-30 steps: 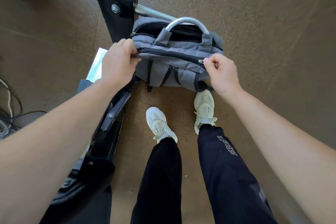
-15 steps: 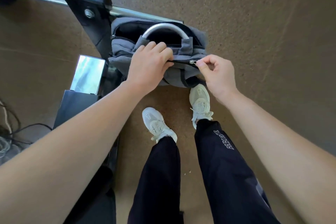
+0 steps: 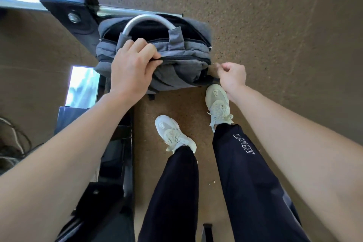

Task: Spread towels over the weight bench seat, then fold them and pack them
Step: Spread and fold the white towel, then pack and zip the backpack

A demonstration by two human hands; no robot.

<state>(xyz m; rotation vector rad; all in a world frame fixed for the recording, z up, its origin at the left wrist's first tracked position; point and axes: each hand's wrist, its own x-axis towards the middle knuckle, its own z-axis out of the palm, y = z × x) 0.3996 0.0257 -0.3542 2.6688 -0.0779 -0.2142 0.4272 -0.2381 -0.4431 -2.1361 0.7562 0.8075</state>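
Grey bag (image 3: pixel 182 65) sits on the brown floor (image 3: pixel 275 25), just ahead of the person's shoes, backed against the chrome bar (image 3: pixel 137 10) and black upright (image 3: pixel 78 15) of the bench frame. No towels visible; presumably already inside, can't confirm.

Left hand (image 3: pixel 131 70): grip closed on the bag fabric at the left end of the front zipper line (image 3: pixel 184 58), pinning it. Right hand (image 3: pixel 232 76): grip narrow, thumb and fingers pinched at the bag's right corner, apparently on the zipper pull. Pull itself too small to make out.

My read: closing out the packing step, front zip run to its right end.

Risks:
- Zip has to turn the right corner. Pulling sideways instead of along the track could jam the slider or snag fabric.
- Bag is soft and slumped at the front. If the left hand slackens, the track bunches and the slider stalls.
- Rear compartment (image 3: pixel 157 29) behind the handle looks open, dark inside. Lifting the bag like that could spill contents.
- Right shoe (image 3: pixel 217 102) is touching or nearly touching the bag base; trip or nudge hazard.

Orientation: bag's long axis runs left-right across the view, roughly parallel to the chrome bar. Top faces up at the camera, arched handle (image 3: pixel 147 21) upright, front pocket face toward the person.
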